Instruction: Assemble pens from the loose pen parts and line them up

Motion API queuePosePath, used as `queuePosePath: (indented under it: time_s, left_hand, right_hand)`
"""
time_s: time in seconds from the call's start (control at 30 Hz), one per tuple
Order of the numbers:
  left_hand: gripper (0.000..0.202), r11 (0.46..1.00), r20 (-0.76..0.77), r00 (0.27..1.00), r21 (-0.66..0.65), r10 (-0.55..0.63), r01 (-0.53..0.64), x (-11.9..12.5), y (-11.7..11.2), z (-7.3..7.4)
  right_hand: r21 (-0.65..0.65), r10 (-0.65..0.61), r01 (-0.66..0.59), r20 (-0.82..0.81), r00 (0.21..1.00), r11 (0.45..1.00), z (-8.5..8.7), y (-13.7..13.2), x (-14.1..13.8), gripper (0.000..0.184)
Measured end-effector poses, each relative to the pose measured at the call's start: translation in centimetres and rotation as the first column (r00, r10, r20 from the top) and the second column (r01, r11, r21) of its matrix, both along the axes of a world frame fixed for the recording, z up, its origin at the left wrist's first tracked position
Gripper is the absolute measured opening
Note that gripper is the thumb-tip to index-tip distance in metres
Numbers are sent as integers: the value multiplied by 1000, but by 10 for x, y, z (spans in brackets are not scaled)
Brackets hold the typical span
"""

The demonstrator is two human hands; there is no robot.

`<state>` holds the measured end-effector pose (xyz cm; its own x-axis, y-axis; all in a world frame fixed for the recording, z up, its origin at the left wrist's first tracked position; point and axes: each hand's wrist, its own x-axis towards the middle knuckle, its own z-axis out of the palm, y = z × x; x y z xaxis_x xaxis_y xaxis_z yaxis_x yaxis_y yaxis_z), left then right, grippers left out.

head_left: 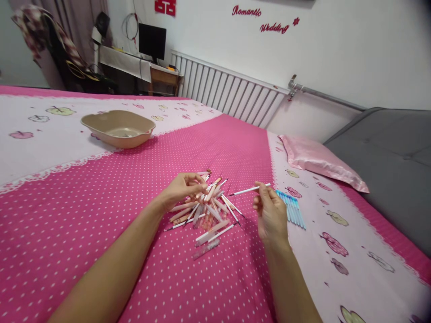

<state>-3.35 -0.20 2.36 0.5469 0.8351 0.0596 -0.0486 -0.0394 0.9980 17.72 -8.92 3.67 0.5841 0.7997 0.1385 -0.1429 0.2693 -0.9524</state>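
Note:
Between the finger and thumb of my right hand (272,211) is a thin white pen refill (249,189), its dark tip pointing left towards the pile. My left hand (183,189) hovers at the upper left of a loose heap of pen parts (212,211). Its fingers are loosely curled and apart, and I see nothing held in them. Pale pink barrels, clear caps and white refills lie crossed in the heap. One clear cap (206,250) lies at the near edge. Right of my right hand, several blue pens (292,208) lie side by side in a row, partly behind the hand.
The bed has a pink dotted cover (141,255) with white printed bands. A beige plastic basin (119,130) stands at the upper left, with something small inside. A pink pillow (319,159) rests by the grey headboard (387,157). Beyond are a white rail (229,89) and a desk.

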Motion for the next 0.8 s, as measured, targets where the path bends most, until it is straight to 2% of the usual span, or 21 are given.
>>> queuePosePath:
  time_s: [0.1,0.2,0.3,0.47,0.67,0.8]
  left_hand:
    - [31,991,60,989,17,-137,136,2,-2,-2]
    - [31,949,112,943,4,-314,316,4,-3,-4]
    - [31,913,93,908,18,-408,409,5,-5,-6]
    - [40,867,22,867,1,-498,498,4,-4,-5]
    - [36,855,-26,856,37,-516,517,6,-4,-5]
    - [34,839,-11,840,44,-543,543,6,-4,-5]
  right_hand:
    - [2,-33,33,-23,999,999,0,1,-1,32]
    - [19,-69,69,-18,997,997,1,0,-2,35]
    - [69,-110,108,24,994,992,4,-1,-3,41]
    - [136,-179,159,151,972,978,9,-6,-8,46]
    - [186,-230,186,252,940,965,10,-7,-12,43]
    - [190,-209,158,287,935,969,8,-7,-14,41]
